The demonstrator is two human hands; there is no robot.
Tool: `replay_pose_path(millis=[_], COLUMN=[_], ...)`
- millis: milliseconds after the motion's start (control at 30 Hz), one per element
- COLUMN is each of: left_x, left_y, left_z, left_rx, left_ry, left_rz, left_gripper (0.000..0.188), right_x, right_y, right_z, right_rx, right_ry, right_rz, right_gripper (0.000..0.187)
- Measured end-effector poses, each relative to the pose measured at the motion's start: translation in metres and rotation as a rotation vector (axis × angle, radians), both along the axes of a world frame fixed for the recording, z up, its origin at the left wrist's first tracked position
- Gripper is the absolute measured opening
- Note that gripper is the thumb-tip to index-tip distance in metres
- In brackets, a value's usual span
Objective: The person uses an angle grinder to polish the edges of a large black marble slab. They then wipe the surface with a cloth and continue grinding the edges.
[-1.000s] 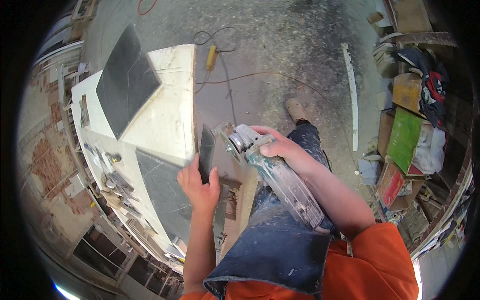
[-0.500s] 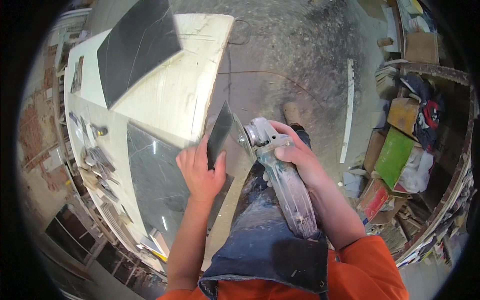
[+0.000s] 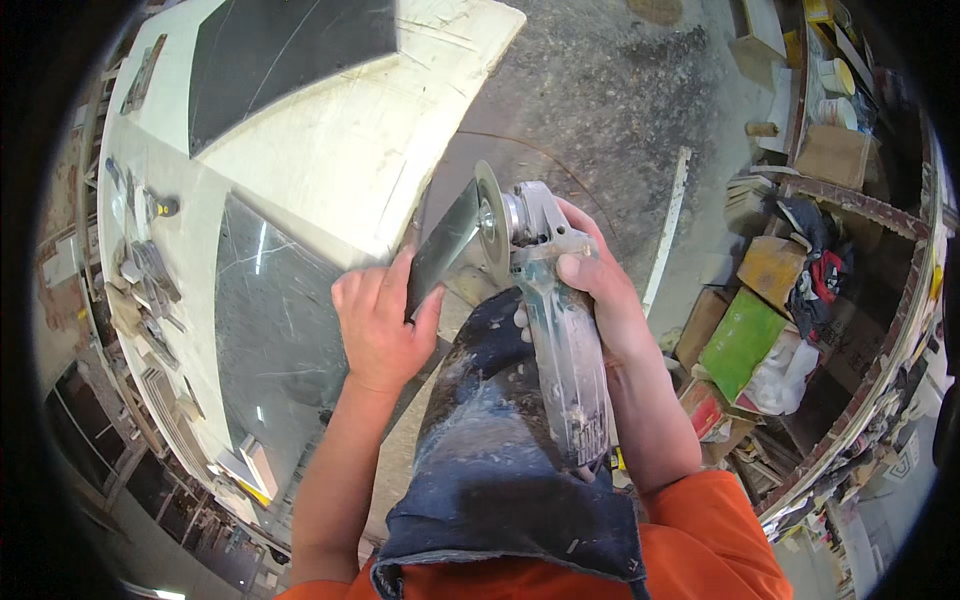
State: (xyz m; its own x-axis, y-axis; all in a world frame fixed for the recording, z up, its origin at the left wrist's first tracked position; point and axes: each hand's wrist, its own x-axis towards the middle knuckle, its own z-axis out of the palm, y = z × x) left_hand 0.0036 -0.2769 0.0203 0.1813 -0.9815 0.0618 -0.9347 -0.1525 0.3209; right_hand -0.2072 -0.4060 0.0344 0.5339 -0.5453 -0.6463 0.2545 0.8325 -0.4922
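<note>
Dark-grey flat stone-look strip [image 3: 447,243] sits at 1 o'clock of L hand [image 3: 383,318], which is part-closed, pinching its near end btwn thumb & fingers. R hand [image 3: 605,295], approx. 3 o'clock of L, wraps dusty grey-green angle grinder [image 3: 563,340] firmly, thumb on top. Thin round disc [image 3: 488,222] is right by strip's far end; contact: can't tell. White-veined dark slab [image 3: 270,320] lies at L hand's 9 o'clock on off-white tabletop [image 3: 190,225].

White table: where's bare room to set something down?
White table: bare patch between upper dark slab and lower dark slab, widening rightward; narrower strip between lower dark slab and loose items. Crowded: left edge, under loose items; around left hand, dark piece and angle grinder.
</note>
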Motion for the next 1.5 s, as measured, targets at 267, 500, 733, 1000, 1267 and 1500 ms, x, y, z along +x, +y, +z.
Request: replay_pose_path(millis=[267,500,733,1000,1267,1500], left_x=[0.000,0.000,-0.001,-0.002,-0.001,-0.001], left_y=[-0.001,-0.001,-0.002,0.000,0.001,-0.001], left_z=[0.001,0.001,0.002,0.003,0.000,0.002], left_rx=[0.003,-0.040,-0.032,-0.047,-0.049,-0.070], left_ry=[-0.012,0.007,-0.003,0.017,0.023,0.029], left_rz=[0.001,-0.007,0.011,0.023,0.024,0.005], left_gripper=[0.052,0.053,0.051,0.052,0.053,0.054], right_x=[-0.013,-0.019,-0.013,-0.002,0.004,0.000], right_y=[0.011,0.031,0.034,0.005,0.006,0.016], right_z=[-0.009,-0.016,-0.029,-0.001,0.005,0.009], right_rx=[0.035,0.056,0.119,-0.037,-0.082,-0.081], right_ry=[-0.091,-0.061,0.047,-0.077,0.077,0.082], right_rz=[0.029,0.042,0.065,-0.017,0.041,0.057], right_gripper=[0.083,0.077,0.090,0.076,0.095,0.093])
